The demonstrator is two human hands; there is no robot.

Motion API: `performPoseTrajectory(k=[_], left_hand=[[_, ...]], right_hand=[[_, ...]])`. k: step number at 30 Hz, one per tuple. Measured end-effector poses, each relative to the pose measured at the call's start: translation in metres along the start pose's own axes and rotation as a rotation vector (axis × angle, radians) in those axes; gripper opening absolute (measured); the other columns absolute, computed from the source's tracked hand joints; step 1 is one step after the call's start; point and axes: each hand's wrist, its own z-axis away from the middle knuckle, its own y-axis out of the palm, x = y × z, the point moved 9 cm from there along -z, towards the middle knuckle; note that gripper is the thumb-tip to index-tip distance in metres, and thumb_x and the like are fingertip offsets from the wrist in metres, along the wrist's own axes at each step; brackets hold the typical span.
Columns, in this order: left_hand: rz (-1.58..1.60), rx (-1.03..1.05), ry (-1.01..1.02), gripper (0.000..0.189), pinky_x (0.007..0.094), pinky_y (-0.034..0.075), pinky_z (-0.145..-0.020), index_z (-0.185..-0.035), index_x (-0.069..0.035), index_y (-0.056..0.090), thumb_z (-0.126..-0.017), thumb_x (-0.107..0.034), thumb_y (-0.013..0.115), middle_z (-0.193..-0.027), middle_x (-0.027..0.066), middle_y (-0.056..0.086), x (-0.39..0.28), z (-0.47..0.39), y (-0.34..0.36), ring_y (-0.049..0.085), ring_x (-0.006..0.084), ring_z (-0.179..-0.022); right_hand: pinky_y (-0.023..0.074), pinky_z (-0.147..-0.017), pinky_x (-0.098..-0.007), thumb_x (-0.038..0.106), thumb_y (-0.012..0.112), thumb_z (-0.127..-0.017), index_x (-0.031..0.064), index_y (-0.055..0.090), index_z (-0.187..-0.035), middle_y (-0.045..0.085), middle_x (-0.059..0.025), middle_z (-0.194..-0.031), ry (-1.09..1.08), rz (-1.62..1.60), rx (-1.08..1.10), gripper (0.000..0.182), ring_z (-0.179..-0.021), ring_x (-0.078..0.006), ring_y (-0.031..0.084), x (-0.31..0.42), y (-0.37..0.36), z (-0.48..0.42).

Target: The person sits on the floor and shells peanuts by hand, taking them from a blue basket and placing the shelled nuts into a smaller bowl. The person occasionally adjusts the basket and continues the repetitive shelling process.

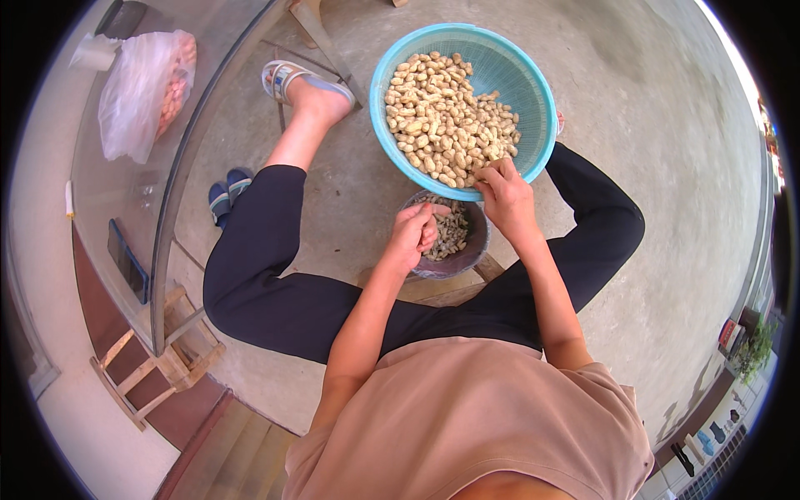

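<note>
A turquoise plastic mesh basket (536,94) stands in front of me, with a heap of unshelled peanuts (444,119) mostly at its left and near side. My right hand (507,197) reaches over the near rim, its bent fingertips at the edge of the heap. Whether a peanut is pinched there is hidden. Lower and nearer sits a dark bucket (478,244), partly under the basket's rim. Smaller, darker pieces that look like peanuts or shells (451,234) lie inside it. Over its left side is my left hand (414,232), fingers curled; its palm is hidden.
To the left, a glass-topped table (181,156) holds a plastic bag of pinkish items (140,94) and a dark tablet or phone (128,259). A wooden stool (175,356) stands under its near end. Blue slippers (228,192) lie on the concrete floor (675,187).
</note>
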Motion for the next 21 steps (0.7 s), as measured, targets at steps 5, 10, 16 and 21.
performPoseTrajectory(k=[5,10,16,21], left_hand=[[-0.110,-0.022,0.056,0.028,0.0186,0.021,-0.037,-0.106,0.003,0.062,-0.096,-0.021,0.053,-0.055,-0.0069,0.040,-0.003,0.002,0.001,0.034,0.0011,-0.044],[-0.334,-0.048,0.314,0.032,0.0176,0.022,-0.043,-0.114,0.002,0.064,-0.087,-0.013,0.068,-0.060,-0.0120,0.040,-0.026,0.018,0.024,0.032,-0.0018,-0.050],[-0.339,-0.059,0.548,0.029,0.0211,0.049,-0.074,-0.114,0.004,0.064,-0.088,-0.009,0.066,-0.101,0.0071,0.069,-0.044,0.035,0.034,0.060,0.0071,-0.084],[-0.354,-0.015,0.519,0.022,0.0212,0.049,-0.069,-0.107,0.005,0.067,-0.090,-0.009,0.064,-0.091,0.0043,0.068,-0.044,0.034,0.035,0.059,0.0060,-0.078]], right_hand=[[0.0465,-0.060,-0.0308,0.003,0.067,-0.080,0.0027,0.063,-0.090,0.056,-0.0066,-0.081,0.210,-0.200,-0.003,0.011,-0.068,-0.0195,0.058,-0.019,0.001,0.013],[0.0387,-0.055,-0.0205,0.016,0.064,-0.090,0.0013,0.061,-0.095,0.056,0.0004,-0.074,0.815,-0.982,0.206,0.015,-0.064,-0.0057,0.050,-0.026,0.037,0.058],[0.0369,-0.055,-0.0186,0.024,0.061,-0.093,0.0029,0.060,-0.098,0.059,-0.0008,-0.079,0.906,-1.170,0.397,0.022,-0.066,-0.0049,0.051,0.002,0.064,0.079],[0.0398,-0.059,-0.0201,0.027,0.059,-0.094,0.0024,0.058,-0.105,0.061,-0.0018,-0.085,0.844,-1.249,0.422,0.027,-0.074,-0.0069,0.055,0.012,0.071,0.073]])
